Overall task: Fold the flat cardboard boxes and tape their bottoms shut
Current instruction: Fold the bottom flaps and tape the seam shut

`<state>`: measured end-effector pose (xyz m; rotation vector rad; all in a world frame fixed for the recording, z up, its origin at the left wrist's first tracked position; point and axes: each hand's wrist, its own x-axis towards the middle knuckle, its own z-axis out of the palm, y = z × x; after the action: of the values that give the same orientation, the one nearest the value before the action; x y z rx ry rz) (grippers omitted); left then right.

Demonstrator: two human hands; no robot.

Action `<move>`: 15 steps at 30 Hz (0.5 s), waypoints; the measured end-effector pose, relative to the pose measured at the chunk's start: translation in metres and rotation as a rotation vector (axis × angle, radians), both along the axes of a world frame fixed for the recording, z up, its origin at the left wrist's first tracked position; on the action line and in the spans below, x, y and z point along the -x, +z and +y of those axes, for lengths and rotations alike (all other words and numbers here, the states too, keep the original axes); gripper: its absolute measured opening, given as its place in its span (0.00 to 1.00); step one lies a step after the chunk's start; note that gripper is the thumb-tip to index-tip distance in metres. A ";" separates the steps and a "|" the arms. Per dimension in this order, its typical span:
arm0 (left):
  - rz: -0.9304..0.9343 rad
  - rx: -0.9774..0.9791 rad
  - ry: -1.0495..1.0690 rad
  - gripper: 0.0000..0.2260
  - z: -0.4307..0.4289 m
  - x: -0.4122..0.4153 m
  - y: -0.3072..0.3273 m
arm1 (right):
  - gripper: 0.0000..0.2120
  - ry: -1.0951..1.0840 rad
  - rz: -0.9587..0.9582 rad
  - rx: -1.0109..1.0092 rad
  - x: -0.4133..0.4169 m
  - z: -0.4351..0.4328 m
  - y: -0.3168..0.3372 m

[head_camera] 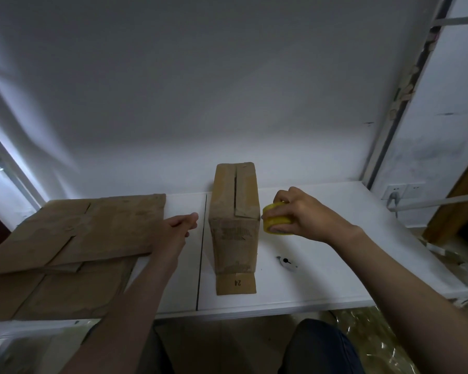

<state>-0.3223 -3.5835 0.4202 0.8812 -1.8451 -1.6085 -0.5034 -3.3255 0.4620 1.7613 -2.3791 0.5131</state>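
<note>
1. Head view: an assembled brown cardboard box (234,211) stands near the middle of the white counter (335,271). Its closed flaps face up, and an open seam runs along their centre with no tape plainly visible across it.
2. The right hand (300,211) is just beside the box's right wall. Its grip is curled round a yellow roll of tape (274,221), fingers on top and thumb below.
3. The left hand (177,228) is to the left of the box and apart from it, at the edge of a stack of flat brown cardboard sheets (79,238). Its grip is loosely curled, with nothing visible in it.
4. A small black-and-white object (287,263), possibly a cutter, lies on the counter right of the box.
5. Judgement: the folding of this box looks done, and taping is the step in hand. The next move calls for freeing the tape's end, laying it along the seam, and steadying the box with the left hand.
</note>
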 end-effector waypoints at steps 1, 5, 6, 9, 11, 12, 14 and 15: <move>-0.006 -0.009 0.004 0.05 -0.001 0.003 -0.003 | 0.15 -0.005 -0.010 0.003 0.003 -0.002 -0.005; -0.024 -0.023 -0.005 0.05 -0.006 0.014 -0.015 | 0.17 -0.031 -0.107 0.030 0.011 -0.008 -0.026; -0.027 -0.013 -0.004 0.04 -0.006 0.016 -0.018 | 0.17 -0.034 -0.135 0.043 0.011 -0.009 -0.031; -0.027 0.011 0.021 0.04 -0.005 0.024 -0.026 | 0.18 -0.022 -0.140 0.084 0.011 -0.016 -0.041; -0.017 0.033 0.031 0.05 0.000 0.030 -0.032 | 0.18 -0.016 -0.140 0.117 0.014 -0.020 -0.045; -0.016 0.054 0.035 0.06 0.003 0.033 -0.035 | 0.18 -0.013 -0.143 0.136 0.015 -0.021 -0.047; -0.006 0.103 0.055 0.08 0.010 0.037 -0.043 | 0.18 -0.009 -0.147 0.164 0.017 -0.024 -0.051; 0.001 0.136 0.073 0.09 0.013 0.039 -0.046 | 0.18 -0.006 -0.148 0.174 0.017 -0.025 -0.052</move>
<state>-0.3615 -3.5706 0.3739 0.8768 -1.8751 -1.4209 -0.5203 -3.3503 0.4096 1.6937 -2.3500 0.8496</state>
